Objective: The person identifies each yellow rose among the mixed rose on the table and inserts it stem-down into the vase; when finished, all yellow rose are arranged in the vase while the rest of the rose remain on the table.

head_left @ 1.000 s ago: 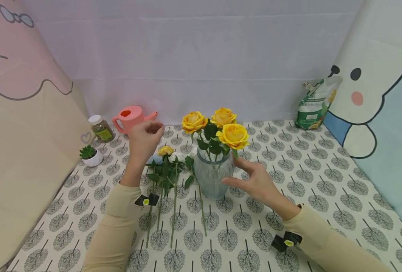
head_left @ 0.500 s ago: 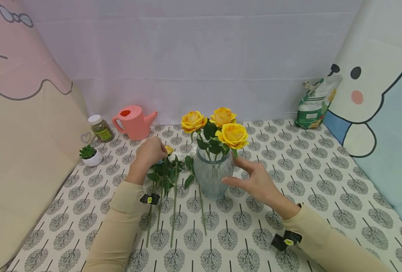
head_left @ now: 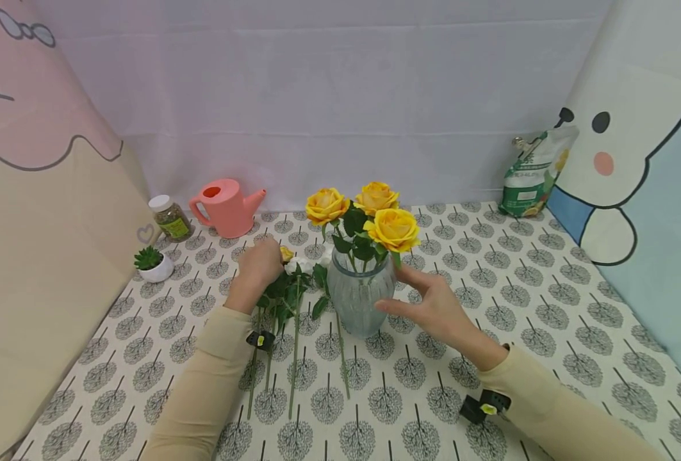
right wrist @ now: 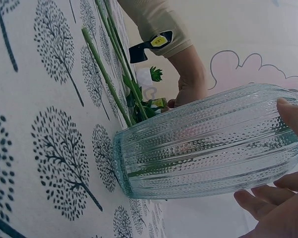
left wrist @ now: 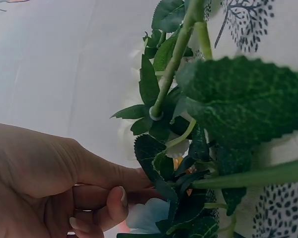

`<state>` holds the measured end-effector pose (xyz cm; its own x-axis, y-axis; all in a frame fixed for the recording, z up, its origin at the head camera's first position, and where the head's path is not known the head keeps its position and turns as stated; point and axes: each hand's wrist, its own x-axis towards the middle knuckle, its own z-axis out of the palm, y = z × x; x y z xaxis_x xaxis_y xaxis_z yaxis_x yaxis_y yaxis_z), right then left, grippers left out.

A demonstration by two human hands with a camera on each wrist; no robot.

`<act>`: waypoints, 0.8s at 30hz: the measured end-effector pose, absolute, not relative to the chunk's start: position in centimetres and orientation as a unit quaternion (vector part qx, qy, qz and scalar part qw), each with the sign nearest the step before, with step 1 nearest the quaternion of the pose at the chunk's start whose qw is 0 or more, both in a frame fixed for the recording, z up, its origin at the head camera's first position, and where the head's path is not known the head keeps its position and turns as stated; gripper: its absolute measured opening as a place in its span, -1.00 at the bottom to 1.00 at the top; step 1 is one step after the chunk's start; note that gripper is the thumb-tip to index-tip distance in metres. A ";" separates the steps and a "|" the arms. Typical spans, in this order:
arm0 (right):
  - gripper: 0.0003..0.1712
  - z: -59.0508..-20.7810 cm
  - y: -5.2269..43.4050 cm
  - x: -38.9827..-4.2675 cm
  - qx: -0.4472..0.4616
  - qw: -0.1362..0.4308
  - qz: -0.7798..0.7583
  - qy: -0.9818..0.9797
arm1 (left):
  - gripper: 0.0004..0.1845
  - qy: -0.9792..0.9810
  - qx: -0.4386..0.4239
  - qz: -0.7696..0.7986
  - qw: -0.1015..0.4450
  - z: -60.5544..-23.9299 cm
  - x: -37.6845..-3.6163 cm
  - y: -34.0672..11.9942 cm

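Overhead, the head view shows a glass vase (head_left: 356, 298) standing upright on the tree-print tablecloth (head_left: 519, 288), with three yellow roses (head_left: 369, 214) rising from its mouth. The right hand (head_left: 432, 307) sits just beside the vase's right flank, fingers straight and spread, thumb and forefinger forming an open cradle; whether the fingertips actually touch the glass is hard to tell from here. The left hand (head_left: 259, 269) is down on a bundle of loose flower stems (head_left: 291, 333) lying flat to the left of the vase, its fingers curled over the leafy upper ends near a small yellow bloom (head_left: 286, 254). Farther back stand a pink watering can (head_left: 227, 206), a small lidded jar (head_left: 170, 218) and a tiny potted succulent (head_left: 152, 264); a green pouch (head_left: 533, 173) leans at the far right.

From the left wrist, the left hand (left wrist: 54, 183) has fingers folded inward, the tips reaching into serrated green leaves (left wrist: 238, 109) and a stem (left wrist: 174, 59); a firm pinch on one stem cannot be confirmed.

From the right wrist, the ribbed vase (right wrist: 208, 144) fills the view, with the right hand's fingers (right wrist: 293, 119) extended against its wall near the neck, relaxed rather than clamped. The loose stems (right wrist: 109, 69) lie on the cloth beyond it.
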<state>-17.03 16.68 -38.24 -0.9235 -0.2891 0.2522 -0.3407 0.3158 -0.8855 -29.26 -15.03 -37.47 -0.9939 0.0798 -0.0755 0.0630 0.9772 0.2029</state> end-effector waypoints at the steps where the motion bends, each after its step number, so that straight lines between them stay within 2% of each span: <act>1: -0.11 -38.3 16.7 -17.0 0.195 0.024 0.552 -0.810 | -0.85 0.994 0.033 0.097 0.039 -37.6 -29.3 -15.0; 6: -0.12 -38.3 16.7 -17.1 0.198 0.027 0.551 -0.810 | -0.95 0.995 0.026 0.091 0.030 -38.0 -29.5 -14.9; 24: -0.13 -38.3 16.7 -17.1 0.195 0.024 0.551 -0.811 | -0.87 0.994 -0.008 0.110 0.019 -39.1 -30.1 -15.4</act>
<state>-17.09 16.68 -38.30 -0.9229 -0.2899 0.2535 -0.3424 0.3165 -0.8846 -30.12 -15.43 -39.08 -0.9991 -0.0113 -0.0397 -0.0197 0.9756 0.2188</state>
